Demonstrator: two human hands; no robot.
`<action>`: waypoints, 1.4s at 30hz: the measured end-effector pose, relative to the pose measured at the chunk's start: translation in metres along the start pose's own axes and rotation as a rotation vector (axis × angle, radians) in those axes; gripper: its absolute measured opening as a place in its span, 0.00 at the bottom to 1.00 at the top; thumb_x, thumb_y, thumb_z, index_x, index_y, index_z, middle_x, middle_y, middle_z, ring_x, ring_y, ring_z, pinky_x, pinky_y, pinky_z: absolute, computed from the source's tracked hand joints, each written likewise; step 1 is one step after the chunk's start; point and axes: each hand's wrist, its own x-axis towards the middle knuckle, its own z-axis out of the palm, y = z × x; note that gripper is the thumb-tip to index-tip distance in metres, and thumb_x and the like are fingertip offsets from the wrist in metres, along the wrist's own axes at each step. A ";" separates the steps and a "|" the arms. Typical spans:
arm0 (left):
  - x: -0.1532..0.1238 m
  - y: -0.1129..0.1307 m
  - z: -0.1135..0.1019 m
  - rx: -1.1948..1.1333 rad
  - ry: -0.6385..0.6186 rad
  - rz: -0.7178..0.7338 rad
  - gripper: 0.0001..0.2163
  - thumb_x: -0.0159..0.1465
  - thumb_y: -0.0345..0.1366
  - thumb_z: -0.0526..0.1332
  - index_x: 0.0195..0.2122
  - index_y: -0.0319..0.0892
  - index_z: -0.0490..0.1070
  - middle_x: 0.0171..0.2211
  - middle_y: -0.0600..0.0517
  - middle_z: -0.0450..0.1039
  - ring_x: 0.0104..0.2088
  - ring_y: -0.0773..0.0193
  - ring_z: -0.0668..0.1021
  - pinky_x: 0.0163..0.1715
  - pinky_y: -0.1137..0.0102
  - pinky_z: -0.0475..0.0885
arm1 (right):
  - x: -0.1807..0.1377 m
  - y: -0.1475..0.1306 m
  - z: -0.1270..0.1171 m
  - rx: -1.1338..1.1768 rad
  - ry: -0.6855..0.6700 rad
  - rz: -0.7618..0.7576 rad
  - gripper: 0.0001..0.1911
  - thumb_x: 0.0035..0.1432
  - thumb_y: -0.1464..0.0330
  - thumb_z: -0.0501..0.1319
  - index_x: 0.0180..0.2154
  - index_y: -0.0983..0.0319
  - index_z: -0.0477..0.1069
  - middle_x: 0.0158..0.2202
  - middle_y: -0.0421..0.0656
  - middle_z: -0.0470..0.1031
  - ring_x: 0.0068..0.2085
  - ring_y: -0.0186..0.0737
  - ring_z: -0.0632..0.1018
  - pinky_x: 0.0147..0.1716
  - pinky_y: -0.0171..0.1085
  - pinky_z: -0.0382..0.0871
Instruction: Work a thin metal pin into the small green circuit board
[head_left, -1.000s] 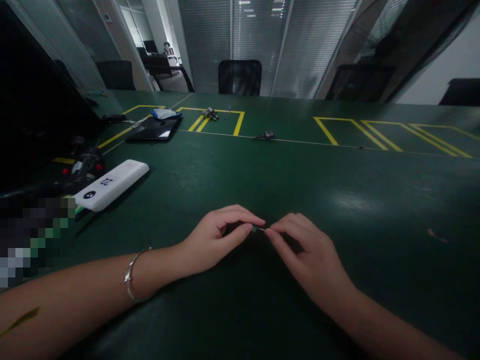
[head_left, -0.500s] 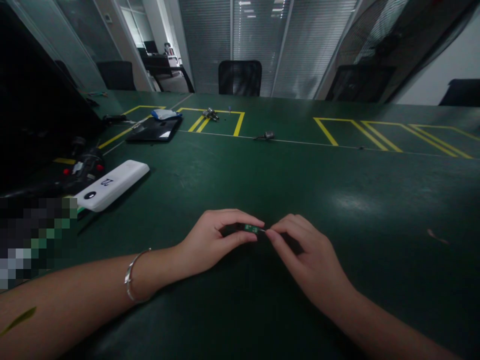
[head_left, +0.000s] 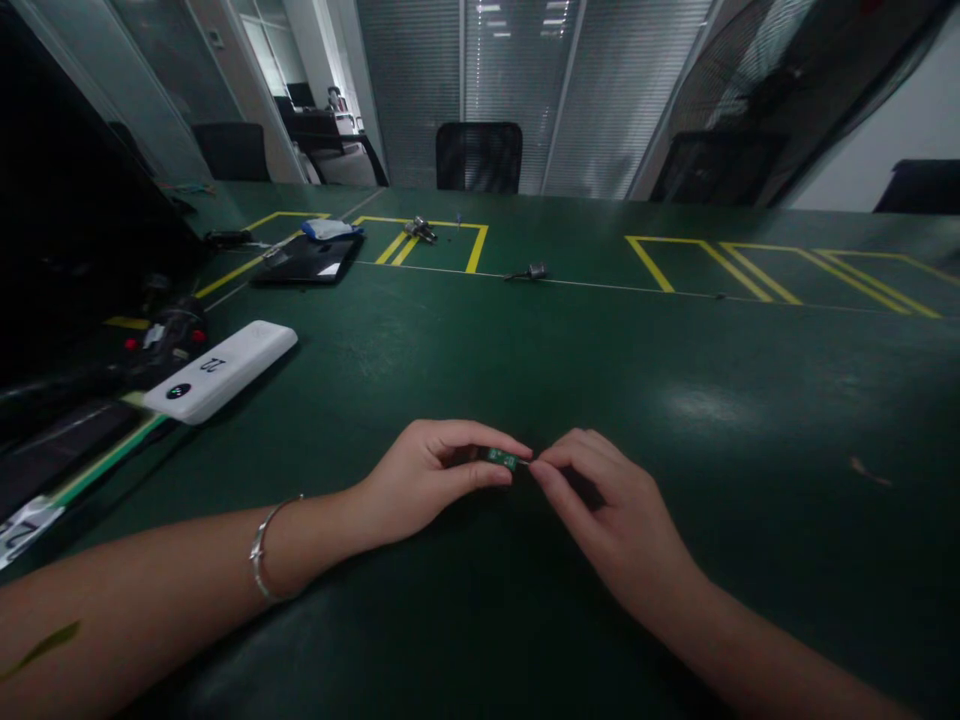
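Newly turned green board (head_left: 501,459) pinched by left grip (head_left: 421,478), silvery tip (head_left: 524,462) by right grip (head_left: 624,512)

One head-worn camera looks forward and down over the table (head_left: 480,350), with the left hand (head_left: 424,478) and right hand (head_left: 619,500) close, below centre, and the blinds (head_left: 412,110) far opposite; the upper-left corner is perhaps too dark to read.

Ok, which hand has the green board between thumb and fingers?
The left hand, wearing the bracelet; the right hand pinches just past one end of the green board.
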 end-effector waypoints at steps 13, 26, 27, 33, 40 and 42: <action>0.000 0.001 0.000 -0.044 0.027 -0.040 0.13 0.68 0.32 0.60 0.52 0.42 0.75 0.51 0.47 0.76 0.46 0.62 0.79 0.48 0.68 0.74 | 0.000 -0.003 -0.003 0.114 -0.046 -0.048 0.10 0.67 0.67 0.55 0.34 0.59 0.71 0.32 0.41 0.72 0.36 0.40 0.72 0.34 0.39 0.65; 0.000 -0.008 0.003 -0.286 -0.065 -0.077 0.19 0.58 0.22 0.66 0.50 0.42 0.71 0.48 0.49 0.73 0.39 0.69 0.79 0.41 0.72 0.75 | -0.001 -0.001 0.000 0.137 -0.028 -0.083 0.07 0.67 0.69 0.55 0.36 0.58 0.71 0.34 0.41 0.72 0.37 0.40 0.72 0.35 0.39 0.66; 0.000 -0.008 0.003 -0.251 -0.071 -0.059 0.21 0.57 0.22 0.67 0.51 0.43 0.71 0.47 0.51 0.71 0.37 0.71 0.78 0.39 0.73 0.75 | 0.000 -0.001 0.000 0.135 -0.034 -0.090 0.07 0.66 0.69 0.56 0.36 0.58 0.71 0.33 0.40 0.72 0.37 0.40 0.72 0.35 0.39 0.66; -0.002 -0.010 0.003 -0.111 -0.006 0.024 0.17 0.53 0.27 0.73 0.41 0.41 0.71 0.40 0.54 0.71 0.35 0.69 0.76 0.36 0.72 0.74 | 0.000 -0.002 0.000 0.144 -0.027 -0.092 0.07 0.67 0.70 0.56 0.37 0.59 0.72 0.34 0.41 0.73 0.36 0.39 0.72 0.35 0.39 0.66; -0.003 -0.004 -0.001 0.072 0.099 0.113 0.10 0.57 0.30 0.71 0.41 0.41 0.76 0.39 0.52 0.78 0.40 0.65 0.79 0.42 0.71 0.74 | -0.001 -0.001 -0.001 0.091 -0.022 -0.075 0.09 0.67 0.69 0.55 0.35 0.59 0.73 0.33 0.42 0.72 0.36 0.40 0.72 0.34 0.39 0.65; -0.004 -0.001 -0.001 0.131 0.083 0.155 0.10 0.59 0.29 0.69 0.42 0.42 0.77 0.41 0.51 0.77 0.44 0.63 0.78 0.45 0.69 0.73 | -0.001 -0.002 -0.001 0.070 -0.017 -0.067 0.09 0.66 0.69 0.55 0.34 0.59 0.73 0.32 0.42 0.72 0.35 0.40 0.72 0.33 0.40 0.65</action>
